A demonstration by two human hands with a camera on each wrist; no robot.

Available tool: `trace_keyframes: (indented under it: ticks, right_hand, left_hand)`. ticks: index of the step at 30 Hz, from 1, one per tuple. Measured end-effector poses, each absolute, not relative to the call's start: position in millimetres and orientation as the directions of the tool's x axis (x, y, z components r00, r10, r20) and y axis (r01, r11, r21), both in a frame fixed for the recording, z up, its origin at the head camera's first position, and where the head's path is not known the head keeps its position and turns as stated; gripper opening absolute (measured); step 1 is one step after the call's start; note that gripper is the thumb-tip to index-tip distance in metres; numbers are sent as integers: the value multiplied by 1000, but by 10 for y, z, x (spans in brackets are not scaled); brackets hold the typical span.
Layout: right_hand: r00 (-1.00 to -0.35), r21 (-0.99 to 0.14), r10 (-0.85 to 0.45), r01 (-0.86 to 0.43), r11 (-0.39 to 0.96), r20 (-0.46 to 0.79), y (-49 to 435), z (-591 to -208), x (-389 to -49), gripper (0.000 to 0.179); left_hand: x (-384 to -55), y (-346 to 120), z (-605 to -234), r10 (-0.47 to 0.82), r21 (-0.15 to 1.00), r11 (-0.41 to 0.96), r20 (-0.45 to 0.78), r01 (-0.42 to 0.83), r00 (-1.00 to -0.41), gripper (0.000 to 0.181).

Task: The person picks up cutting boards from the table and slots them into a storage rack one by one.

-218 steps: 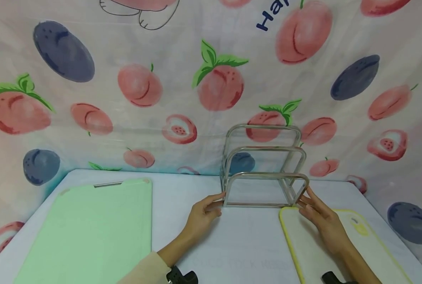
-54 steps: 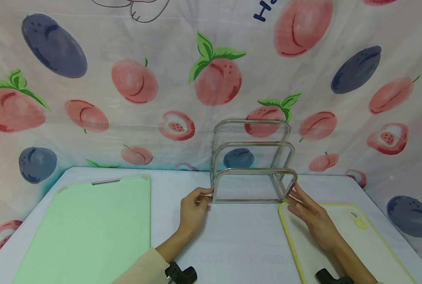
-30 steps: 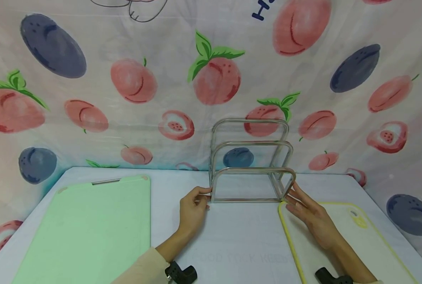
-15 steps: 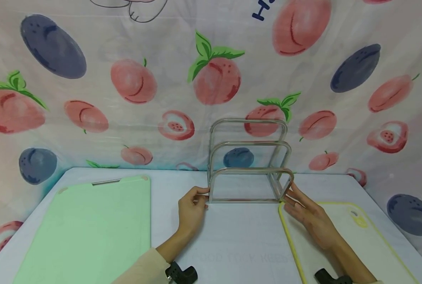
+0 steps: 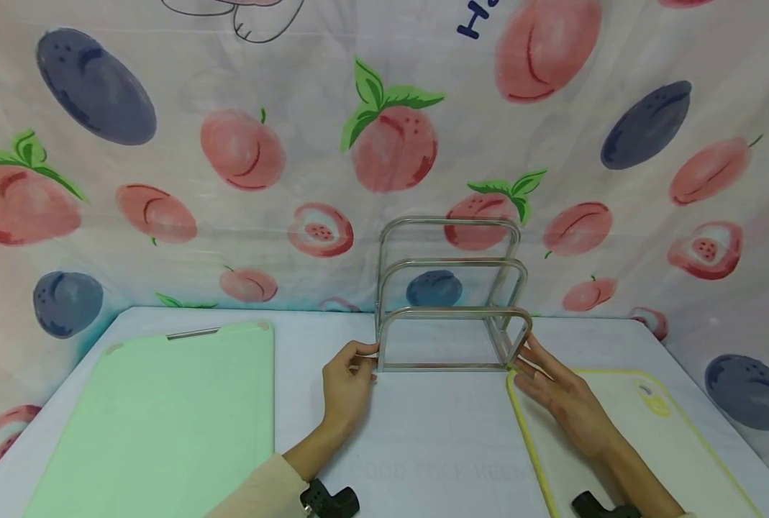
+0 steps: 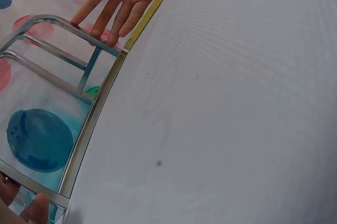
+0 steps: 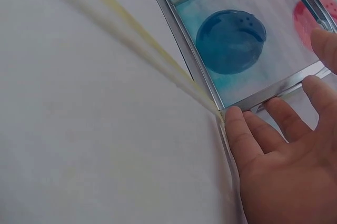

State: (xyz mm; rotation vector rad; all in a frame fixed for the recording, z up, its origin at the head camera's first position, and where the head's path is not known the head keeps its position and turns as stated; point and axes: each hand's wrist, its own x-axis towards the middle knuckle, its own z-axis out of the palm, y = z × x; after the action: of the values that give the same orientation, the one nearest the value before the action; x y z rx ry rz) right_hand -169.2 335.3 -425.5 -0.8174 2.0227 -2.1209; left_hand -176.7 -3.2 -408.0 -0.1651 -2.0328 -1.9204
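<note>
A silver metal rack (image 5: 455,312) with three upright hoops stands near the back of the table, right of centre. My left hand (image 5: 348,385) touches its lower left side, the index finger reaching out and the other fingers bent. In the left wrist view, fingertips (image 6: 37,209) show at the rack's corner. My right hand (image 5: 572,403) has its fingers extended, tips against the lower right side; the right wrist view shows these fingers (image 7: 239,129) right at the frame. Beneath that hand lies a white cutting board (image 5: 675,457) with yellow edging, its corner meeting the rack's front right corner.
A light green cutting board (image 5: 170,424) with a slot handle lies on the left of the white table (image 5: 384,432). Behind the table hangs a fruit-print cloth (image 5: 255,237). Each wrist carries a black device (image 5: 329,500).
The rack has slid left in small steps, and both hands have moved along with it. Its front right corner now meets the white board's corner instead of overlapping it. The boards stay in place.
</note>
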Motion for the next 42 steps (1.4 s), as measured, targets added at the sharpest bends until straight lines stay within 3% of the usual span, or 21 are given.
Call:
trace_keyframes:
  ticks: [42]
  right_hand:
    - [-828, -943, -451, -279, -181, 332, 3239, -4234, -1660, 55]
  left_hand:
    - [-1761, -20, -4072, -202, 929, 123, 369, 350, -907, 19]
